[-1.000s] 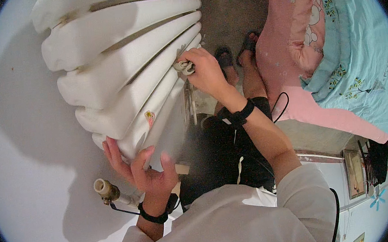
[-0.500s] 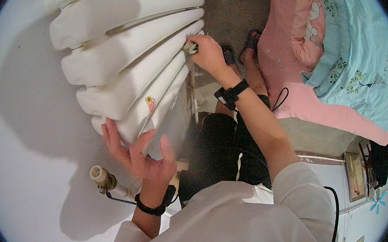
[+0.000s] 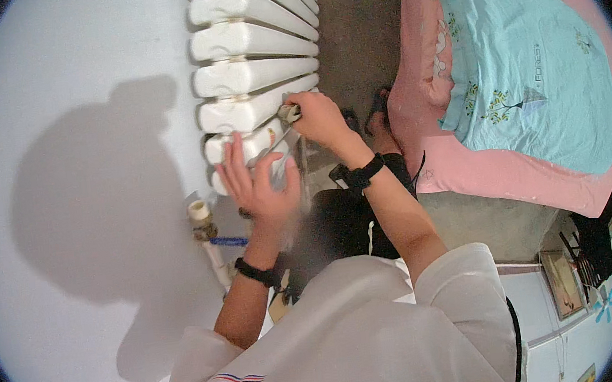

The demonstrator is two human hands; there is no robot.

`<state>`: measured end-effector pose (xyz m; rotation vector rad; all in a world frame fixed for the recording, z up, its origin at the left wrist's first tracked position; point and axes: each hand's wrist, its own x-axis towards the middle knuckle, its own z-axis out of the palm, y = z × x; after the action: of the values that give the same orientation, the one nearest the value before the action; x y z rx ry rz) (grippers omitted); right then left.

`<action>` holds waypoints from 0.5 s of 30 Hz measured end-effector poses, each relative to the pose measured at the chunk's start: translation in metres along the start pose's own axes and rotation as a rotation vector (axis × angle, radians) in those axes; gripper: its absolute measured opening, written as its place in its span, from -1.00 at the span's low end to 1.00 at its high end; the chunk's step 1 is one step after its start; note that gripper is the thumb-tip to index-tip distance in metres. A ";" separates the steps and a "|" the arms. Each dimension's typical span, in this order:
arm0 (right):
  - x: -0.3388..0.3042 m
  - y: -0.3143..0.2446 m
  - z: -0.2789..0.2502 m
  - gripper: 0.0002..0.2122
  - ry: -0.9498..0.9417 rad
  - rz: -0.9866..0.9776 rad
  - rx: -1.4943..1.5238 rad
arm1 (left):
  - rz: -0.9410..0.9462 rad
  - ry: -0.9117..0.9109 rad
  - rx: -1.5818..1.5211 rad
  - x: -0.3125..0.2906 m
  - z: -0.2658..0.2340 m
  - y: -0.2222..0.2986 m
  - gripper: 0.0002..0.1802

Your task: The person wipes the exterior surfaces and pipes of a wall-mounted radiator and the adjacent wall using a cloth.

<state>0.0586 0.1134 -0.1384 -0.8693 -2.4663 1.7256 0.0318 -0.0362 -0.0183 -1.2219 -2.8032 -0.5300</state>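
Our right hand (image 3: 323, 122) was closed around a bunched grey cloth (image 3: 288, 114), which we held at the room-side edge of the white sectioned radiator (image 3: 257, 41), close to its near end. Our left hand (image 3: 265, 188) was open and gripped nothing that we could see; its fingers were spread over the near-end sections and its thumb stood apart from them. Whether all of those fingertips touched the metal, we could not tell.

We wore a dark band on each wrist. Just beyond the radiator's wall-side near corner, below our left fingers, was a pipe valve (image 3: 199, 213) with a blue handle (image 3: 229, 241). Across the floor to our right, a light-blue cover (image 3: 547, 76) was spread over the pink bed (image 3: 511, 192), leaving its near edge bare.
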 end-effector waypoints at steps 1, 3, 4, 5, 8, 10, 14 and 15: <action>-0.001 -0.001 -0.001 -0.66 0.013 0.016 -0.002 | -0.003 0.014 -0.014 0.001 -0.001 0.003 -0.80; -0.005 0.001 0.000 -0.67 0.011 -0.001 -0.013 | 0.000 0.036 0.003 -0.004 -0.004 0.007 -0.80; -0.003 0.003 0.001 -0.67 0.003 0.007 -0.026 | -0.003 0.036 0.009 -0.002 -0.002 0.007 -0.80; -0.002 0.006 -0.002 -0.67 0.030 -0.017 -0.031 | -0.012 0.006 0.003 0.000 -0.001 0.011 -0.81; 0.004 0.001 0.003 -0.70 0.004 0.110 -0.036 | -0.008 0.032 0.004 0.000 -0.001 0.014 -0.82; 0.003 -0.004 0.004 -0.69 0.031 0.058 -0.154 | 0.003 0.046 -0.023 -0.004 -0.004 0.015 -0.82; 0.003 -0.021 -0.008 -0.68 -0.014 0.104 -0.159 | -0.018 0.083 -0.048 -0.002 -0.006 0.015 -0.81; 0.005 0.003 0.001 -0.67 0.064 0.041 -0.141 | -0.009 0.081 -0.056 0.000 -0.007 0.018 -0.81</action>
<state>0.0552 0.1157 -0.1424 -0.9760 -2.5716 1.5243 0.0443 -0.0275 -0.0060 -1.1704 -2.7455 -0.6478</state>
